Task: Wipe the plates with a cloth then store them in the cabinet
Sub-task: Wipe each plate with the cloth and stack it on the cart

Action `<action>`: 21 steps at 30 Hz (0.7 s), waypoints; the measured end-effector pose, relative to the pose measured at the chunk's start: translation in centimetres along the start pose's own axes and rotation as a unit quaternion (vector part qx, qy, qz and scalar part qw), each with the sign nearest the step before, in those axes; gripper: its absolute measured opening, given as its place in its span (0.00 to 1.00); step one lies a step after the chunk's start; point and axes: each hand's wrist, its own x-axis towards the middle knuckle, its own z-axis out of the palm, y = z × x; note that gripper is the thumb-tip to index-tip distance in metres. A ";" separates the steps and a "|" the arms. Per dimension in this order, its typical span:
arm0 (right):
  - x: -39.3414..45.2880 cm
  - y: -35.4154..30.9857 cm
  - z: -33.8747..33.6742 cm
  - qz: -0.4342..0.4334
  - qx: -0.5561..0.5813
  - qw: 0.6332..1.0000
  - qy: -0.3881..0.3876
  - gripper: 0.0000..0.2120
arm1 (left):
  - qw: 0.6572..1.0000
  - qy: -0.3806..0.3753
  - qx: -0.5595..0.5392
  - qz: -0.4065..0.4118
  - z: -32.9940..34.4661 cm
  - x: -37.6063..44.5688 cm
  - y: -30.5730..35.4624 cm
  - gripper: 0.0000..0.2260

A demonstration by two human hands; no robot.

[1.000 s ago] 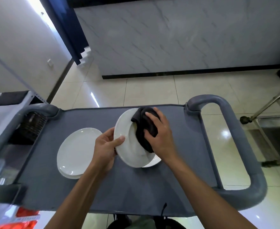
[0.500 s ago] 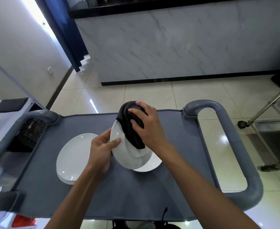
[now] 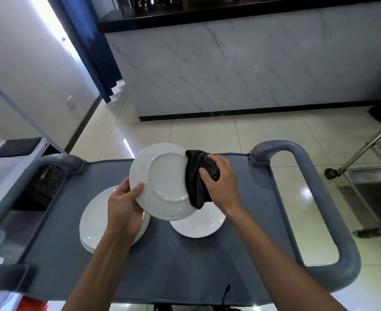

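My left hand [image 3: 124, 209] grips the lower left rim of a white plate [image 3: 162, 182], held tilted above the cart with its underside and foot ring facing me. My right hand [image 3: 221, 182] holds a black cloth [image 3: 197, 178] pressed against the plate's right edge. Two more white plates lie on the grey cart top [image 3: 185, 265]: one [image 3: 95, 223] at the left, partly under my left hand, and one [image 3: 198, 225] below the held plate, partly hidden by it.
The cart has thick grey loop handles at the right [image 3: 333, 209] and the left [image 3: 59, 162]. A white shelf unit [image 3: 9, 158] stands at the left, a steel trolley [image 3: 373, 167] at the right. A marble-fronted counter [image 3: 252, 63] stands ahead across tiled floor.
The held plate has been raised and turned so its underside faces me. The cloth has slid from the plate's face to its right edge. The view has tilted upward.
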 end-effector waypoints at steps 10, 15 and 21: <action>-3.8 -0.1 1.9 -0.037 0.004 0.999 -0.021 0.35 | 0.992 0.075 -0.098 -0.030 1.1 0.6 -0.5 0.13; -5.5 -0.9 3.5 -0.155 -0.066 0.985 -0.039 0.33 | 0.989 0.092 -0.109 -0.037 1.5 0.9 -0.7 0.11; -6.5 -0.6 3.7 -0.251 -0.111 0.961 -0.038 0.29 | 0.988 0.104 -0.105 -0.035 1.6 0.8 -0.8 0.14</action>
